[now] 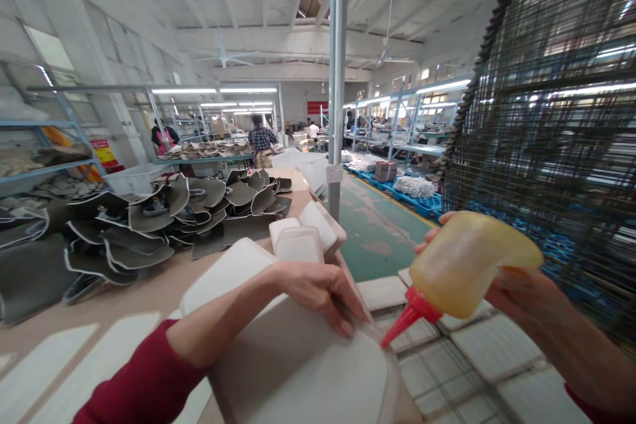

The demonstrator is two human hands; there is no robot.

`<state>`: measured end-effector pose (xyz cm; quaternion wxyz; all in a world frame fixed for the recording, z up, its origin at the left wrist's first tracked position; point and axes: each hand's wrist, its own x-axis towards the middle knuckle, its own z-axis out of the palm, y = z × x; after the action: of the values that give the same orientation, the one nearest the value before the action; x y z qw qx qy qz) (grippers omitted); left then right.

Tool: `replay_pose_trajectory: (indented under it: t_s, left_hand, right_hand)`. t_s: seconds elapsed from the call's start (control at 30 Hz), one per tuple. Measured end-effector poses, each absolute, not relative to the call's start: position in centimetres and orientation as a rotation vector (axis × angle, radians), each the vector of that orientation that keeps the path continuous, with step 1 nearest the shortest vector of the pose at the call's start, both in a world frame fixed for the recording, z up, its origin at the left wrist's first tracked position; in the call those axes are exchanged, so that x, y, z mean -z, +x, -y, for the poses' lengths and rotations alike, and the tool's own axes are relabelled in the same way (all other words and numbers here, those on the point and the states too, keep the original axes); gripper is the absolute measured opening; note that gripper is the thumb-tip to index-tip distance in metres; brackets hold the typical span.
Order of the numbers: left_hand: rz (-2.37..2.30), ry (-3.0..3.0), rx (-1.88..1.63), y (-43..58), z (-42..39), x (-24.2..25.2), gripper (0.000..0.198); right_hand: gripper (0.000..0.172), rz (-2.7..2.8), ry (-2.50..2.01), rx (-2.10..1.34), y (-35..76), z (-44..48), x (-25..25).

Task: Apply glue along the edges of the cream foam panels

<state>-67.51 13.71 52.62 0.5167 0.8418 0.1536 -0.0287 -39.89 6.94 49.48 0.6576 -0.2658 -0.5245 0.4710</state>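
My right hand is wrapped around a yellowish squeeze bottle with a red nozzle. The bottle is tilted nozzle-down, its red tip at the rim of a pale, round-cornered panel. Bent over the far edge of that panel is my left hand, its fingers and thumb closed on the border. Behind it lie more white panels, some stacked and overlapping.
Dark grey curved sheets are heaped on the brown table at left. A wire rack stands at right; panels lie on a wire grid below. A metal post rises ahead. People are farther back.
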Motion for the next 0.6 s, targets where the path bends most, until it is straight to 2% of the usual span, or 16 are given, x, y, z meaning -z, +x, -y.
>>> replay_pose_trajectory:
  t_s: [0.07, 0.2, 0.47, 0.6]
  left_hand:
    - [-0.352, 1.987, 0.075, -68.0, -14.2, -52.2, 0.039]
    - [-0.337, 1.939, 0.059, -69.0, -15.0, -51.4, 0.052]
    - [-0.425, 1.891, -0.054, -71.4, -15.3, -51.9, 0.037]
    - [-0.480, 1.863, -0.132, -72.2, -15.9, -51.9, 0.035]
  right_hand:
    - [0.059, 1.152, -0.606, -1.102, -39.4, -7.7, -48.8]
    - [0.074, 1.004, -0.698, -1.122, -39.3, -8.0, -47.6]
    - [0.085, 0.753, -0.737, -0.997, -41.9, -6.8, -48.4]
    - [0.077, 0.825, -0.728, -0.940, -42.3, -6.8, -47.2]
